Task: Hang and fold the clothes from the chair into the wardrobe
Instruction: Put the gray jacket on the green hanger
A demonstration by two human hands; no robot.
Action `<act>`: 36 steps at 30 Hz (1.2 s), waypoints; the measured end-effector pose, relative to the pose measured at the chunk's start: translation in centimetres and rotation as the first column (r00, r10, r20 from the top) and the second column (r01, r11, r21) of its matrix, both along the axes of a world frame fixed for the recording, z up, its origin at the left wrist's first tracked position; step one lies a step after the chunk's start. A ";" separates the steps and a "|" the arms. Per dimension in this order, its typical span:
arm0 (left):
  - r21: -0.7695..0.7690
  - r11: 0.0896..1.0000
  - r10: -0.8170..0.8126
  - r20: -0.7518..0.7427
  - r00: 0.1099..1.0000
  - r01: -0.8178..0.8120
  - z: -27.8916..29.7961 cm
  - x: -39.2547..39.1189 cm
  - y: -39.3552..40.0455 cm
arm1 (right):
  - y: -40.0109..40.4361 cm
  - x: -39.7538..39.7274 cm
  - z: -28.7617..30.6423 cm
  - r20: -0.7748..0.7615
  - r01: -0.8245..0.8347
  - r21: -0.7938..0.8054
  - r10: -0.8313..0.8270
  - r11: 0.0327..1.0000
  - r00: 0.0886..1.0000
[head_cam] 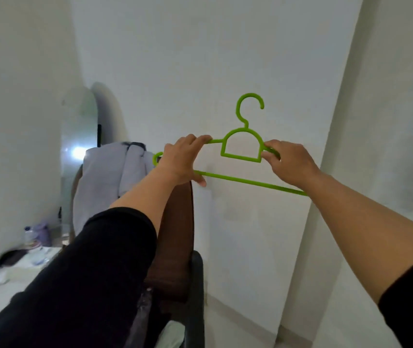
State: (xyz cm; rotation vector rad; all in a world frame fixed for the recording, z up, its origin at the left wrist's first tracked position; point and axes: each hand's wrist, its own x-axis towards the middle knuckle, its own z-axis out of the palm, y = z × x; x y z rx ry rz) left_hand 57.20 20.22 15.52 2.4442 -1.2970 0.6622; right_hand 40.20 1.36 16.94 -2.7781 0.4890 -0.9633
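I am watching both hands holding a green hanger (241,146) up in front of a white wall (200,59), hook pointing up. The left hand (184,160) is gripping the hanger's left shoulder, fingers curled over the top bar and thumb under the bottom bar, and it is covering most of that end; only a small green loop is showing past the wrist. The right hand (291,165) is pinching the right shoulder beside the half-round centre piece, and its forearm is hiding the hanger's right tip.

Below the left forearm, a brown chair (180,234) is standing against the wall, its seat largely blocked by a black sleeve (87,272). Pale lilac clothes (115,172) are draping over something behind the chair; I cannot tell what is carrying them. A tall mirror (80,136) is leaning at the back, showing a bright glare spot. On the floor at the left, some small bottles (37,234) and a dark object are blurring too much for me to identify. The picture's lower edge is cutting off a pale item beside the chair
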 end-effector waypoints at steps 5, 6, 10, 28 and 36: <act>-0.018 0.988 0.150 -0.066 0.986 -0.151 0.7 4.6 5.2 | 3.3 6.8 0.6 0.073 -0.114 0.000 0.114 0.993 0.991; -0.024 0.979 0.198 -0.075 0.977 -0.200 0.8 5.6 6.1 | 4.0 8.0 0.6 0.084 -0.132 0.018 0.130 0.991 0.988; -0.053 0.930 0.357 -0.099 0.929 -0.364 0.7 9.3 9.1 | 6.0 11.9 -0.2 0.115 -0.178 0.071 0.169 0.981 0.979; 0.169 0.828 0.560 -0.290 0.776 -0.535 -5.9 29.1 -0.4 | -1.6 35.1 -4.6 0.046 -0.303 0.154 0.299 0.940 0.953; 0.279 0.714 0.697 -0.374 0.612 -0.642 -8.6 36.0 -2.8 | -3.6 42.6 -7.6 0.037 -0.411 0.249 0.416 0.877 0.909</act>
